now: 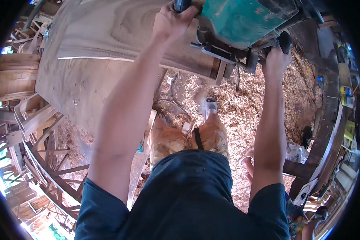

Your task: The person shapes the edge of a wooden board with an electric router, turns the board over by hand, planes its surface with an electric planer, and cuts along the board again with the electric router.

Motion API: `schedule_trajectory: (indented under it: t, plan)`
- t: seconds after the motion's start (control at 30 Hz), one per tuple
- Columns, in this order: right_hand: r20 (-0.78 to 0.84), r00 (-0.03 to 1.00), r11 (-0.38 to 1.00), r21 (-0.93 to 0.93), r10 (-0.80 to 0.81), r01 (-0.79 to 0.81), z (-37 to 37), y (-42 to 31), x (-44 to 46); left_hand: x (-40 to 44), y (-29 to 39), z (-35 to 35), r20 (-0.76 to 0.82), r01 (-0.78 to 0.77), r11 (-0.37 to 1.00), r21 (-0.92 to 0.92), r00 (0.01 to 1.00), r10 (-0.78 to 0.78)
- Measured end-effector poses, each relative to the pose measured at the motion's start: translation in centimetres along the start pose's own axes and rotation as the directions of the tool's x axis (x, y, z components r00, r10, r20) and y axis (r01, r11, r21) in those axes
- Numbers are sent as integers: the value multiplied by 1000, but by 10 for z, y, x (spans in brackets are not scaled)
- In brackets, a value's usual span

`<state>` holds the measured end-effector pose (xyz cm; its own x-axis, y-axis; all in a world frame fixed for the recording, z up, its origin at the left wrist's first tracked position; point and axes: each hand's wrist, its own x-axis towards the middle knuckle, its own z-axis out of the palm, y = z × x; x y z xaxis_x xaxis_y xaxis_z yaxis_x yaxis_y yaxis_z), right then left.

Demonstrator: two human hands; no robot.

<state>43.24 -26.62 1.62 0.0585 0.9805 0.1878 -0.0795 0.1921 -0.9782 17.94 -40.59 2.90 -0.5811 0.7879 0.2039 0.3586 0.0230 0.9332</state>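
My left hand (172,22) is closed around a dark upright grip (182,5) at the top of the view. To the right, my right hand (276,62) is wrapped around a black handle (285,42) near the lower right of a green machine (244,20). The machine's scuffed green housing has dark metal parts (218,52) along its near edge. Beneath and left of it lies a wide wooden board (108,38) with a curved grain. The machine's underside is hidden, and its exact kind is not clear.
Wood shavings (244,108) cover the ground around my feet, where a dark cable (174,102) runs. A large panel (76,92) lies at left beside wooden frames (56,160). Another person's foot (248,164) is at right, near a dark beam (328,120).
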Motion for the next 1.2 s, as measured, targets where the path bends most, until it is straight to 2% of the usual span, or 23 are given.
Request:
schedule_trajectory:
  t: [0.1,0.2,0.3,0.33,0.43,0.47,0.57,0.6,0.7,0.73,0.77,0.8,0.87,0.9,0.93,0.97,1.0,1.1,1.2]
  plan:
    - [14,1000,999,45,27,-28,-5,-2,-12,-13,-5,-9,71,39,951,307,995,-63]
    - [26,999,999,38,30,-31,-9,-8,-33,-40,1,-14,-58,116,980,164,992,-108]
    - [21,999,993,110,36,-38,-15,-13,-54,-58,17,-22,-24,157,978,141,988,-155]
    - [53,999,997,71,11,-15,-24,-8,-55,-62,11,-26,35,31,979,200,999,-39]
    - [68,993,995,-24,96,-94,-35,-17,-69,-75,16,-29,13,131,981,146,991,-134]
    - [27,995,995,-13,99,-99,-33,-24,-78,-82,21,-32,21,137,977,161,990,-142]
    - [42,996,990,-120,81,-75,-51,-16,-90,-98,21,-34,-13,14,993,115,1000,-13]
    - [-27,999,993,-109,47,-50,-55,-8,-93,-102,22,-36,6,65,992,108,998,-66]
    - [91,994,979,-202,55,-36,-69,-13,-107,-115,33,-40,-23,168,980,106,986,-166]
    - [181,972,874,-435,-152,217,-76,-14,-113,-119,29,-40,-26,83,995,63,996,-81]
    - [308,894,655,-608,-326,448,-83,-14,-119,-122,23,-41,-5,91,995,33,996,-91]
    - [461,770,349,-702,-442,621,-88,-14,-122,-124,18,-42,13,97,995,2,995,-97]
    - [525,670,147,-720,-525,679,-82,-23,-123,-125,23,-42,2,151,988,-19,988,-151]
    - [387,808,465,-671,-444,577,-77,-23,-126,-127,29,-41,-26,204,979,-13,979,-204]
    - [232,910,730,-542,-345,415,-71,-24,-130,-125,33,-39,-33,198,979,-51,979,-200]
    - [132,991,968,-243,-36,68,-69,-19,-130,-121,33,-37,-38,196,977,-88,979,-200]
    - [185,971,963,-194,-152,187,-61,-25,-127,-120,29,-36,-36,204,971,-123,977,-210]
    - [72,994,991,-92,-86,92,-52,-13,-115,-105,17,-31,-19,196,967,-163,979,-201]
    - [55,995,939,-330,-84,98,-45,-6,-87,-79,18,-22,-37,186,970,-157,980,-194]
